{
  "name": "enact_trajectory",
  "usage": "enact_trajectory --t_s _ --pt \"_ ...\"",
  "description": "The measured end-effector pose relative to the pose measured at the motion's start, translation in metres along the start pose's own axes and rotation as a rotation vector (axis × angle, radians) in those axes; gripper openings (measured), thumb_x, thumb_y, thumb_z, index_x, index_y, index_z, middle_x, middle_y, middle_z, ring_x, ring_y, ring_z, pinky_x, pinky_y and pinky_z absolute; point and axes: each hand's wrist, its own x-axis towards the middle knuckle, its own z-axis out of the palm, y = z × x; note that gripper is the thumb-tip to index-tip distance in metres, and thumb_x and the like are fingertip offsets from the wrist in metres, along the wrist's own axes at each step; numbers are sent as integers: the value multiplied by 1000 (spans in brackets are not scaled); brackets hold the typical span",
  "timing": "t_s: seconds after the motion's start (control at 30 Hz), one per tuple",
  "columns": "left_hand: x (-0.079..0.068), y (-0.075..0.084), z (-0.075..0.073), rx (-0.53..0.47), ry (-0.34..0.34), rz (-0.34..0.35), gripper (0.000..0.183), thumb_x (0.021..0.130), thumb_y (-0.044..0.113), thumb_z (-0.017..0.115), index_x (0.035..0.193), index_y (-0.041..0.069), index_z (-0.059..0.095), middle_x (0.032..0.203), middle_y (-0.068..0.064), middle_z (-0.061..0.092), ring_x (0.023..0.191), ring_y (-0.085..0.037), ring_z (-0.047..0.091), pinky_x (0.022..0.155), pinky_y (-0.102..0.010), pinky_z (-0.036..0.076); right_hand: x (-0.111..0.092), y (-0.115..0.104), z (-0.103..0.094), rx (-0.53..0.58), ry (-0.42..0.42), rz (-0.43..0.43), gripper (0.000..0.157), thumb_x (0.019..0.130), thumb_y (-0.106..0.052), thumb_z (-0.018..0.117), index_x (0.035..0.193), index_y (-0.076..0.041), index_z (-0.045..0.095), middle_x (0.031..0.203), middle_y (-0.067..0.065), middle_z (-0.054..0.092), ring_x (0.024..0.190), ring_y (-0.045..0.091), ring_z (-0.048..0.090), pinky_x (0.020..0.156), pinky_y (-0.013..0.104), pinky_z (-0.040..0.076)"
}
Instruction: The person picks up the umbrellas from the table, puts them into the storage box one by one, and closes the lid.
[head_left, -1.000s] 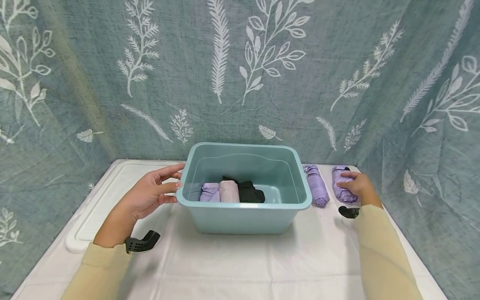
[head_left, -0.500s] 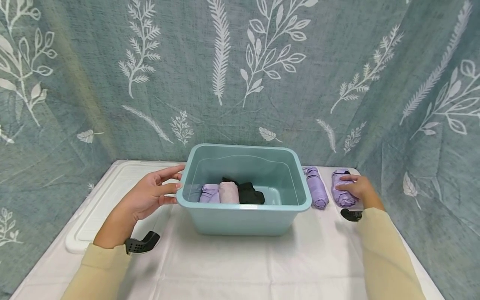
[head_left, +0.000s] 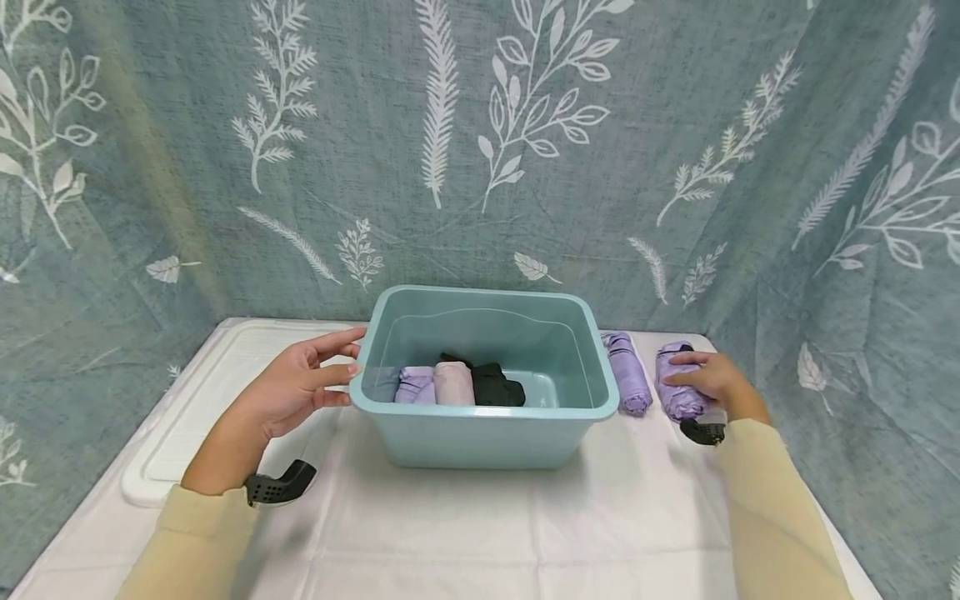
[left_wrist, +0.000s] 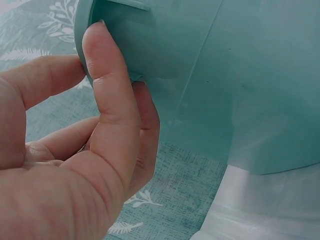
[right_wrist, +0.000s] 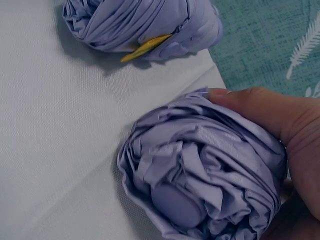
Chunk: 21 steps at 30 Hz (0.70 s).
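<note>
My left hand (head_left: pixel 288 382) pinches the left rim of a teal plastic tub (head_left: pixel 480 437), thumb and index finger on the lip in the left wrist view. Over at the right, my right hand (head_left: pixel 717 383) grips a purple cloth roll (right_wrist: pixel 200 165), thumb along its side; the far fingers are mostly hidden behind it. The roll has a wrinkled end with a smooth round disc. Inside the tub lie a purple roll (head_left: pixel 415 386), a pale pink roll (head_left: pixel 454 384) and a black cloth bundle (head_left: pixel 497 387).
Between the tub and my right hand lies a second purple roll (head_left: pixel 628 375); a yellow tag (right_wrist: pixel 146 47) pokes out of it. A white lid (head_left: pixel 240 383) is flat at the left. The white-covered table (head_left: pixel 450 533) backs onto a leaf-patterned green curtain (head_left: pixel 360 125).
My right hand and the purple roll in it have shifted slightly toward me. My left hand stays at the tub's rim.
</note>
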Motion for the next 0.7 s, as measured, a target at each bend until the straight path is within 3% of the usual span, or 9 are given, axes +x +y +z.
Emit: enact_trajectory --t_s 0.23,0.47,0.7 --pt "-1 0 -1 4 -3 -10 69 100 2 63 161 3 31 121 -2 54 87 -12 73 71 -27 62 -3 5 6 83 -8 -4 71 85 -19 85 145 3 53 147 37 41 82 13 63 71 25 59" --pt "-1 0 -4 33 0 -14 70 101 3 63 161 2 28 122 -1 53 88 -11 73 72 -27 62 -10 15 11 161 -3 -16 73 87 -23 84 147 3 51 150 36 39 89 13 63 75 24 60" --pt "0 2 -1 26 1 -15 70 100 3 63 161 2 29 122 -2 53 85 -12 73 71 -27 62 -26 16 13 241 4 -40 69 88 -22 84 143 3 52 141 29 45 84 10 63 73 27 61"
